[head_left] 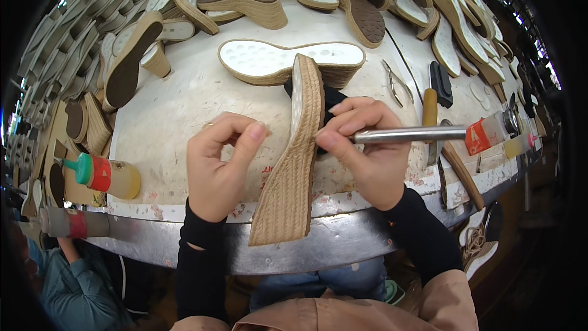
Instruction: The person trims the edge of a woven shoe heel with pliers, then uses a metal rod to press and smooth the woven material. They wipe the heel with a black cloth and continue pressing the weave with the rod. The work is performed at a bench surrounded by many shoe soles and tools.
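Note:
A wedge shoe sole covered in braided jute rests on its side between my hands, its thick heel end towards me. My right hand is closed on a slim metal rod, which points right, while the thumb and fingertips meet the sole's right edge. My left hand is beside the sole, apart from it, thumb and forefinger pinched; whatever they hold, if anything, is too small to make out. Behind lies a second wedge sole with its white dimpled top up. Black material shows partly behind my right fingers.
Many wedge soles are heaped along the table's far side. A green-capped bottle and grey bottle are at left. Nippers, a black block, a wooden-handled tool and a red-labelled bottle are right. A teal-sleeved person is lower left.

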`<state>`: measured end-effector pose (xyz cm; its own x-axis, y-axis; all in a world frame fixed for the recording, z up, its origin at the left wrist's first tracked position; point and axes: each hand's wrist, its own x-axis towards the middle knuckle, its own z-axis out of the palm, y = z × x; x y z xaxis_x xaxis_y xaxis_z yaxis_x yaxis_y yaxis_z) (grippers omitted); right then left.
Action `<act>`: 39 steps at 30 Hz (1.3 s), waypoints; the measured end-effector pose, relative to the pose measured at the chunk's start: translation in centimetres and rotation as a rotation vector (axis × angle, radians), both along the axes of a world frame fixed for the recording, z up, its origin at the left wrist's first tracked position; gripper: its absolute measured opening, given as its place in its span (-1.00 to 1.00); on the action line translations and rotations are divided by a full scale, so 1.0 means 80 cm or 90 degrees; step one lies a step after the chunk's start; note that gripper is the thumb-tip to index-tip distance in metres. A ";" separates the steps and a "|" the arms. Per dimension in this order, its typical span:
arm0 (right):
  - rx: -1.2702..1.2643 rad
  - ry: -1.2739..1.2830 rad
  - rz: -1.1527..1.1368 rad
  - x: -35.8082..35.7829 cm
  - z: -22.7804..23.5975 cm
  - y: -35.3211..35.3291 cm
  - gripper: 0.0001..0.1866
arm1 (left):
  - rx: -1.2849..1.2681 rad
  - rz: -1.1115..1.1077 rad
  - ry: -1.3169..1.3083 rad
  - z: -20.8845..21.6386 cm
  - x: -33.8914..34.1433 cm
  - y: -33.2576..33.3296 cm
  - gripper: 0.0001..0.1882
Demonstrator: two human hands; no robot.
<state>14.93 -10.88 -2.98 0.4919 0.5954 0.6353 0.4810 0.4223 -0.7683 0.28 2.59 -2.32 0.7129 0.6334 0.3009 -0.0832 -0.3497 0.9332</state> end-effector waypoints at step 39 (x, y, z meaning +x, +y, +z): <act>0.013 0.059 -0.005 -0.007 -0.020 0.010 -0.78 | 0.194 -0.005 -0.022 -0.006 0.011 -0.018 -0.94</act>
